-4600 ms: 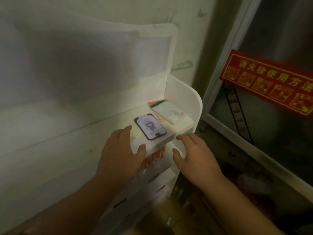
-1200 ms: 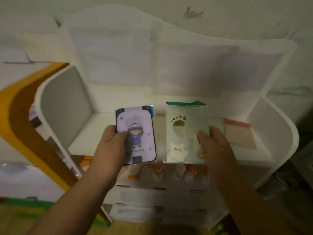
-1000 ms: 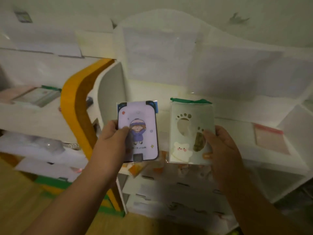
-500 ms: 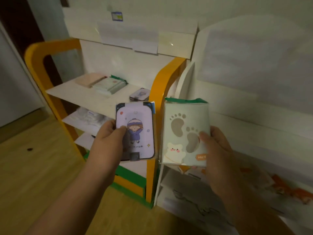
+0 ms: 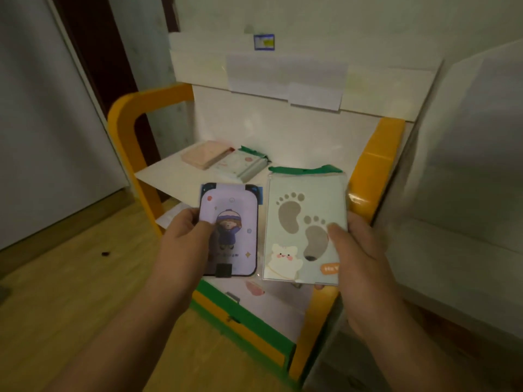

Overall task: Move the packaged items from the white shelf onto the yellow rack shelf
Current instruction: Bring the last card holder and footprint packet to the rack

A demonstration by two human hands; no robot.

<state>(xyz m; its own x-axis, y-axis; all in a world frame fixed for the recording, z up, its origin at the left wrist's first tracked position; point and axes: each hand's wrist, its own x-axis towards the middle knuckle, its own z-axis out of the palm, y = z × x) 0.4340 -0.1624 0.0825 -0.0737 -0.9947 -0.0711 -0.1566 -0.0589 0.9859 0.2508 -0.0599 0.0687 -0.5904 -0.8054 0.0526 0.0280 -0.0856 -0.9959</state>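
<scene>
My left hand [image 5: 185, 244] grips a purple packaged card [image 5: 233, 222] with a cartoon figure, thumb across its front. My right hand [image 5: 359, 258] holds a pale green packet [image 5: 305, 210] printed with footprints and a white cat, topped by a green strip. Both packets hover upright in front of the yellow rack [image 5: 121, 120], just above its upper white shelf board [image 5: 169, 171]. At the back of that board lie a pink packet [image 5: 205, 152] and a green-edged packet [image 5: 243, 165]. The white shelf [image 5: 467, 154] stands to the right.
The rack's right yellow post [image 5: 376, 165] stands close beside the green packet. Lower rack shelves with a green front edge [image 5: 240, 321] sit below my hands. Wooden floor [image 5: 70, 264] spreads to the left, beside a grey door. Paper sheets are taped on the wall behind.
The view has swung left from the white shelf to face the yellow rack. Both hands carried their packets along and now hold them over the rack's upper shelf.
</scene>
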